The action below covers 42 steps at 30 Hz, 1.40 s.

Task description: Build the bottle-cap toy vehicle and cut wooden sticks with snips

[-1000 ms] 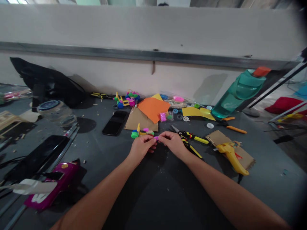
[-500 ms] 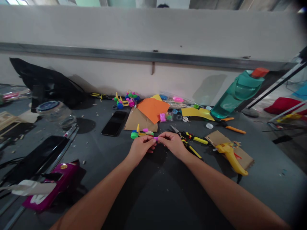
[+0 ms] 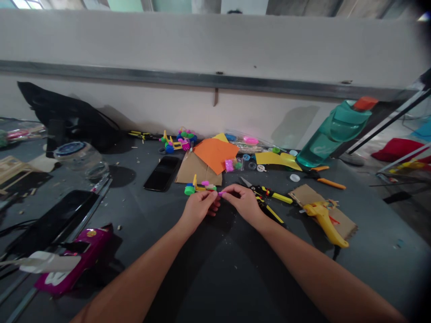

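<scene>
Left hand [image 3: 198, 209] and right hand [image 3: 245, 205] pinch 1 pink piece [image 3: 220, 194], its long axis running sideways.

A teal water bottle [image 3: 332, 134] is standing near the white partition [image 3: 161, 40]. A black smartphone [image 3: 162, 173] is lying flat. A clear jar [image 3: 79, 161] is sitting near a black bag [image 3: 76, 114], and a white charger [image 3: 45, 261] is resting on a magenta power strip [image 3: 93, 247].
</scene>
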Motion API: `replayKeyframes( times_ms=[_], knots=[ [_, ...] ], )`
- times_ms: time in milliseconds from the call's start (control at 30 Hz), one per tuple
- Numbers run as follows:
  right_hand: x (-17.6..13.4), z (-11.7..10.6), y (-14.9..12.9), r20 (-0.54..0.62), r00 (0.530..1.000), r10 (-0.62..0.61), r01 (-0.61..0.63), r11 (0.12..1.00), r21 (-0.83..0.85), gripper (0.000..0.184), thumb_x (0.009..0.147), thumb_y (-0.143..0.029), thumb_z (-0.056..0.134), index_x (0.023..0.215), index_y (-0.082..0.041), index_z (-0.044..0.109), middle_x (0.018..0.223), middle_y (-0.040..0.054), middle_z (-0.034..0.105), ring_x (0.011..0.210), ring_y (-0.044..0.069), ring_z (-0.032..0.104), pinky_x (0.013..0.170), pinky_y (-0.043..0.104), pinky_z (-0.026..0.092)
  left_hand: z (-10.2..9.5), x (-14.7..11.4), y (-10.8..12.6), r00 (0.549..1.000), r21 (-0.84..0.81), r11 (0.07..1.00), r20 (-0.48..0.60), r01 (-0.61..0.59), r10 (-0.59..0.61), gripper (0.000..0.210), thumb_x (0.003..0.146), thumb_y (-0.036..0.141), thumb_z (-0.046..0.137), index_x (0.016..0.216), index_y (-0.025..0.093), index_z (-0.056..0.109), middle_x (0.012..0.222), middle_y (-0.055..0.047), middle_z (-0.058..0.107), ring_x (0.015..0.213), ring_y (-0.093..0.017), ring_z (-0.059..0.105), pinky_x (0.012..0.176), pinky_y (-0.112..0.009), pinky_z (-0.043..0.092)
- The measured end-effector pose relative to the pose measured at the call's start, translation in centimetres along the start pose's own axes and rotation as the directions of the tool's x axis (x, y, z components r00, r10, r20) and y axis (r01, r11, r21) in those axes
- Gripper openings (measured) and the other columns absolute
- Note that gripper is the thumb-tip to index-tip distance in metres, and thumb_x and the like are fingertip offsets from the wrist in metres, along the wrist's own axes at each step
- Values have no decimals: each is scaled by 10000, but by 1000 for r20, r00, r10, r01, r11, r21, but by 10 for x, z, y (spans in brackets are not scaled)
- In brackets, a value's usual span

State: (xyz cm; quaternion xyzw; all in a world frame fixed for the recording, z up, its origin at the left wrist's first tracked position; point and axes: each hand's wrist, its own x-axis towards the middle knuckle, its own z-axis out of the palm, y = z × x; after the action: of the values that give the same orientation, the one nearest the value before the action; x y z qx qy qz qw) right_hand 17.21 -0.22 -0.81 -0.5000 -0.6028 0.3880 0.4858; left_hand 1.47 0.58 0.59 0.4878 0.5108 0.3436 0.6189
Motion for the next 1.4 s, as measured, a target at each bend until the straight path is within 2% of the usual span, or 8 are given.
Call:
replayKeyframes(
  times_ms=[233,367,500,667,933,1167,1400],
  knots=[
    [-2,1,0,11,993,-116,117,979,-166,145,742,-270,616,863,-200,658,787,21,643,657,129,552,578,242,416,-1,-1,2,999,-35,999,43,6,-4,236,740,362,600,769,129,624,656,-23,613,552,-95,557,480,-196,466],
    [-3,0,-2,16,989,-150,150,969,-196,171,745,-238,601,908,-207,644,825,17,636,673,125,552,583,240,420,-2,0,1,998,-54,998,58,13,-10,235,719,360,620,789,136,628,666,-15,606,560,-92,552,485,-197,466],
    [-3,1,0,15,993,-113,114,980,-166,241,722,-248,627,960,-207,617,849,17,644,676,125,559,601,243,438,-2,1,0,998,-54,998,62,9,-6,243,721,365,618,801,136,633,676,-17,604,575,-93,552,492,-197,466],
    [-2,1,1,13,995,-95,96,979,-177,167,754,-267,602,903,-201,639,818,26,650,691,133,567,613,249,438,-2,0,0,998,-52,999,61,-1,4,251,716,367,629,827,143,638,684,-19,606,577,-91,549,484,-186,459],
    [-3,0,-3,18,998,-61,63,990,-127,205,737,-299,617,919,-207,639,819,24,661,678,134,569,604,250,437,-3,-1,1,998,-64,998,57,0,4,253,700,380,638,804,150,634,685,-18,602,578,-96,546,496,-197,465],
    [1,0,4,-22,999,26,-27,999,-45,167,758,-332,580,725,-176,633,669,4,618,610,119,533,577,233,420,-2,-2,1,999,-57,998,49,1,2,231,717,359,627,832,159,639,685,-12,613,579,-90,550,497,-191,462],
    [2,-2,1,1,997,72,-72,997,-6,193,749,-353,573,712,-172,629,624,-8,600,533,98,494,495,212,389,-2,-1,1,999,-54,999,40,9,-7,249,705,371,638,835,159,646,683,-14,620,568,-92,552,492,-195,462]
  ],
)
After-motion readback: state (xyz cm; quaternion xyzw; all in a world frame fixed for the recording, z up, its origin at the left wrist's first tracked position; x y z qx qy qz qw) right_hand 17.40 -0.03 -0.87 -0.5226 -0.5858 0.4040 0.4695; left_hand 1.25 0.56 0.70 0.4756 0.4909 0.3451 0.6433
